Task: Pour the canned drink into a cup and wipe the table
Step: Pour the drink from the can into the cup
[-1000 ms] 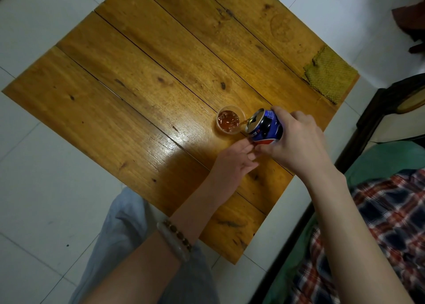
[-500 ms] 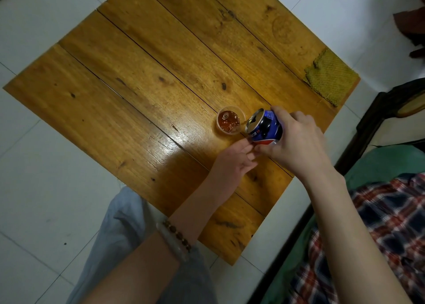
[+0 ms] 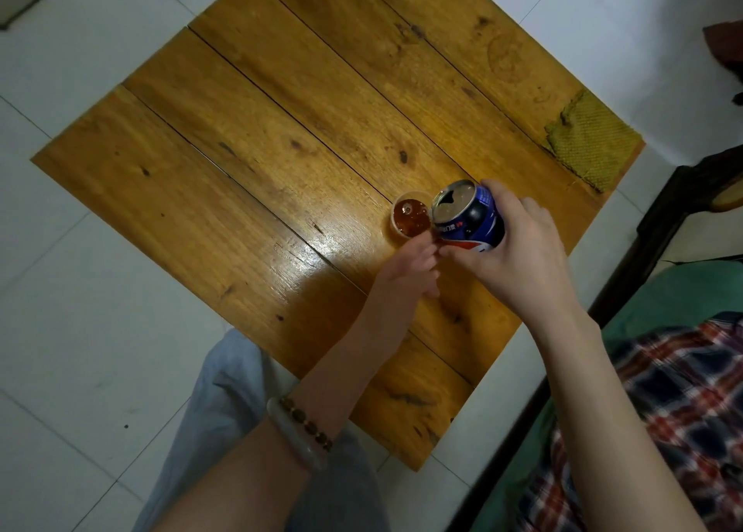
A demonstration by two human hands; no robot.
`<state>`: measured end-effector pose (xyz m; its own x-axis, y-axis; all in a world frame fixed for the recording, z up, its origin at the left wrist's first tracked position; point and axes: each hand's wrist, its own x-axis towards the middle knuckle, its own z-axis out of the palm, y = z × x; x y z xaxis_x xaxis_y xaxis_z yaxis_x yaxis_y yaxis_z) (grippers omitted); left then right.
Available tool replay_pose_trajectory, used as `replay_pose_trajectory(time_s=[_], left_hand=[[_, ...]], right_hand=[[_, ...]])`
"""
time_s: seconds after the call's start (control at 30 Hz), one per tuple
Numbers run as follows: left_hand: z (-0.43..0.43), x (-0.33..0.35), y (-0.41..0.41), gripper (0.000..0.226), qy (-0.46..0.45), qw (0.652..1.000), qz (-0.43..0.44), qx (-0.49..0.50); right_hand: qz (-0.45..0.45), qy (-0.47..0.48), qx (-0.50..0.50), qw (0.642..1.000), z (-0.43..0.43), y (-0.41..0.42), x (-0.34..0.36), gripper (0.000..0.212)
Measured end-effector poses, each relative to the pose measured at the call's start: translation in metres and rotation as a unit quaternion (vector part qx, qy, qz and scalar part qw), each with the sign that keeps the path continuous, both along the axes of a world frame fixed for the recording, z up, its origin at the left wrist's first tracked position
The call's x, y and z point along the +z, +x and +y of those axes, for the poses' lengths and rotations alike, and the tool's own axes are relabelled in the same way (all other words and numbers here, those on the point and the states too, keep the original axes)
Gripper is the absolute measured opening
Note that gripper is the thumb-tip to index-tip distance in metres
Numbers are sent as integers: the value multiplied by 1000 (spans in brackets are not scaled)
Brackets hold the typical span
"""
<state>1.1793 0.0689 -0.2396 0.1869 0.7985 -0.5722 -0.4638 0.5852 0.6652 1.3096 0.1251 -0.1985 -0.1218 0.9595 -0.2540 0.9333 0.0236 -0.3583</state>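
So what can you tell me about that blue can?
The can looks like thin metal, dark blue with a red and white band and white print. Its silver top is open, the hole dark. It is tilted, top toward the cup of brown drink, rim at the cup's edge. The right hand grips its body, fingers over the far side, thumb on the near side.

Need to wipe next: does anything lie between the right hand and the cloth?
Nothing visible does. Only bare table lies between the right hand, which grips the can, and the cloth at the corner.
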Motion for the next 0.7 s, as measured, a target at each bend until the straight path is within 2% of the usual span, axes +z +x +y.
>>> replay_pose_trajectory(time_s=[0.1, 0.3, 0.6, 0.7], left_hand=[[2, 7, -15, 77, 38, 998, 46, -6], [7, 25, -50, 63, 136, 987, 75, 29], [31, 31, -119, 67, 180, 970, 164, 25], [44, 25, -138, 68, 184, 965, 188, -3]], right_hand=[[40, 24, 2, 999, 1, -8, 3, 88], [167, 55, -12, 984, 2, -44, 17, 80], [266, 49, -80, 959, 15, -118, 5, 69], [288, 47, -126, 948, 22, -136, -13, 78]])
